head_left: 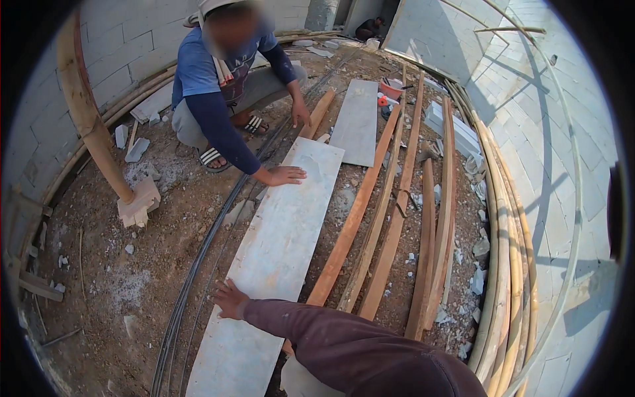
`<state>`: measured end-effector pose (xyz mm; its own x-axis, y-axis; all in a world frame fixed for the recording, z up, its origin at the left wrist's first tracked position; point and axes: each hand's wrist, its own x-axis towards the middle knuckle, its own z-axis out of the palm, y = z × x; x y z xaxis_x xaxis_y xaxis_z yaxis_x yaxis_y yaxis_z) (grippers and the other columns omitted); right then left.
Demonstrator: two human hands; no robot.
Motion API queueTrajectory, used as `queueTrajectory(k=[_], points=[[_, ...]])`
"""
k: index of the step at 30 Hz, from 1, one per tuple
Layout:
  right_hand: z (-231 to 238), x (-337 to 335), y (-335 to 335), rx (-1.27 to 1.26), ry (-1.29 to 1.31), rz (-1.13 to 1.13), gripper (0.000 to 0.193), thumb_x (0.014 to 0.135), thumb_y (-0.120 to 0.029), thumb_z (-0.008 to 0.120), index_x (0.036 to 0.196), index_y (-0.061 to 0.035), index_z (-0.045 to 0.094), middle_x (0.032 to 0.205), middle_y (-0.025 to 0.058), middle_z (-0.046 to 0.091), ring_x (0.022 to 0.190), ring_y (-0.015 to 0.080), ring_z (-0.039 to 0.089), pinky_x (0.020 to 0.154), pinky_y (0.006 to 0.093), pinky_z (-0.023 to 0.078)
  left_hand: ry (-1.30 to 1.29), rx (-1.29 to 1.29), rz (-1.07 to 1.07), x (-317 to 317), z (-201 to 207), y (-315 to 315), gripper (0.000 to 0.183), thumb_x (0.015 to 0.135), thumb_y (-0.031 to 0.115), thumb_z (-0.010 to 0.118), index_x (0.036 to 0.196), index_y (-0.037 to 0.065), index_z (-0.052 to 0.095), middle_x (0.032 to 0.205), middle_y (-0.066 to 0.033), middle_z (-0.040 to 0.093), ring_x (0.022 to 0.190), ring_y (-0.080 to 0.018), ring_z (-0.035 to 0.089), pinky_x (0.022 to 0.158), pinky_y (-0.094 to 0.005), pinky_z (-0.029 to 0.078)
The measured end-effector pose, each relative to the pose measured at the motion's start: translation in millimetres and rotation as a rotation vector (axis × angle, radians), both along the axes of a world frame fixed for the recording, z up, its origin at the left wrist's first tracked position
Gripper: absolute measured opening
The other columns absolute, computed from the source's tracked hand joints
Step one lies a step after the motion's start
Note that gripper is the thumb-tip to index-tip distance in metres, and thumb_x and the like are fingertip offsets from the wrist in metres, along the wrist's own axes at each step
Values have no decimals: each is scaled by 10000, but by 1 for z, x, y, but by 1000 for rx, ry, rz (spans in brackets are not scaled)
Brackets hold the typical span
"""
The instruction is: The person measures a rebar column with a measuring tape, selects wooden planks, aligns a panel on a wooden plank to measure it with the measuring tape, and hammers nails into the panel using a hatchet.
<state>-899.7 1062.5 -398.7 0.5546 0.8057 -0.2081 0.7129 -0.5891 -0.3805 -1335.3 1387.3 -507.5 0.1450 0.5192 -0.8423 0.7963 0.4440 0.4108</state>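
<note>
A long, pale grey flat board (278, 228) lies lengthwise across the ground in front of me. My right hand (229, 300) rests on its left edge, fingers spread, with the dark maroon sleeve reaching in from the lower right. Across from me a squatting person in a blue shirt lays one hand (286, 175) flat on the far part of the same board. That person's other hand (301, 114) is by a wooden plank (322, 109) beyond the board's far end. My left hand is out of view.
A second grey board (357, 122) lies farther off, near a red-orange container (391, 89). Several timber beams (357, 212) run along the right, then bamboo poles (506, 264) by the block wall. Black rods (198, 271) lie left; a wooden post (92, 112) stands beyond them.
</note>
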Motion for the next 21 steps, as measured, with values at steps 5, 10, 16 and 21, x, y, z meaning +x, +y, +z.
queueTrajectory(k=[5, 10, 16, 21], points=[[18, 21, -51, 269, 114, -381, 767, 839, -479, 610, 1409, -52, 325, 1438, 220, 310, 1384, 380, 202, 1118, 531, 175, -13, 117, -127, 27, 5, -47, 410, 924, 397, 536, 992, 9, 651, 870, -99, 657, 800, -209, 621, 675, -362, 507], [66, 61, -47, 631, -146, -810, 575, 837, -274, 658, 1244, 66, 436, 1203, 262, 482, 1150, 411, 445, 966, 449, 391, 55, 580, -198, -44, 41, 2, 585, 858, 553, 576, 687, -3, 636, 613, -72, 613, 580, -191, 573, 548, -396, 440], [1, 16, -138, 255, -256, -365, 574, 820, -226, 671, 1284, 14, 434, 1308, 226, 431, 1231, 393, 388, 1031, 460, 335, 69, 542, -213, 58, 44, -57, 751, 739, 638, 653, 946, -84, 671, 978, -264, 662, 946, -318, 651, 825, -397, 470], [22, -66, -53, 141, -110, 194, 623, 816, -243, 674, 1344, -42, 411, 1385, 205, 378, 1280, 384, 353, 1068, 446, 305, 127, 398, -141, 48, 81, -72, 746, 743, 626, 657, 922, -98, 667, 963, -243, 666, 935, -325, 656, 819, -380, 478]])
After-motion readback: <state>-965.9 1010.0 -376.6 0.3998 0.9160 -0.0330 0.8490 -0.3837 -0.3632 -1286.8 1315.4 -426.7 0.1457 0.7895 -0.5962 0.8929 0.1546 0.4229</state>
